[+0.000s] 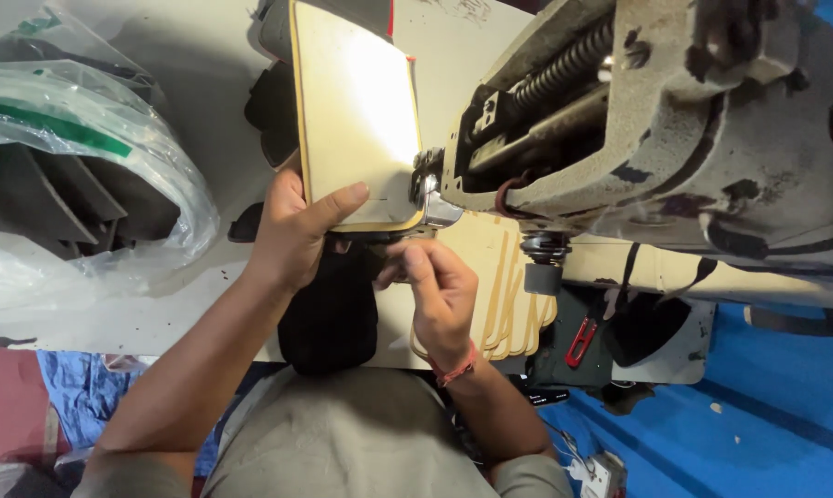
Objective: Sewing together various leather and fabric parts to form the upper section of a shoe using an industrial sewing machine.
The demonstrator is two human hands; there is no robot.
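Note:
My left hand (298, 232) grips the near edge of a pale cream panel with a yellow rim (357, 111), thumb on top, and holds it at the needle area (428, 189) of a worn industrial sewing machine (675, 129). My right hand (440, 293), with a red thread band at the wrist, pinches the panel's lower corner just under the presser foot. A black piece (329, 318) lies under both hands on the table edge.
A stack of cream cut pieces (513, 286) lies right of my right hand. A clear plastic bag with dark parts (75, 157) sits at the left on the white table (177, 304). Red snips (580, 341) hang near the machine. Blue floor covering lies at the lower right.

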